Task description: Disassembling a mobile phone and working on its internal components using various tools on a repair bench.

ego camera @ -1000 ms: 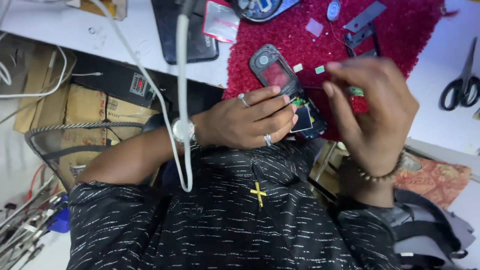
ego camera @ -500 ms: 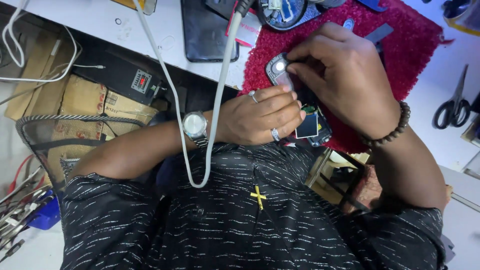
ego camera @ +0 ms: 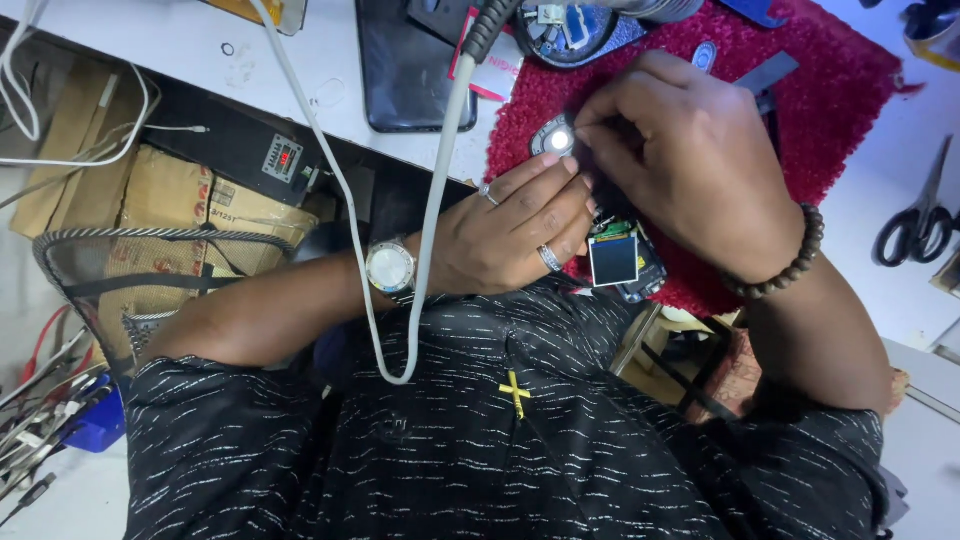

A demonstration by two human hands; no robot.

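Note:
A small dismantled mobile phone, with its little square screen exposed, lies at the near edge of a red fuzzy mat. My left hand, wearing rings and a wristwatch, grips the phone from the left side. My right hand, with a bead bracelet on the wrist, covers the phone's upper half. Its fingertips are pinched on the phone beside the round silver key pad. Whatever lies under my right palm is hidden.
A grey cable hangs across my left wrist. A black flat device and a round opened gadget lie on the white bench. Scissors rest at the right. A mesh basket and loose tools sit below left.
My right hand came down from the raised position at the right and closed over the phone's top. My left hand kept its grip.

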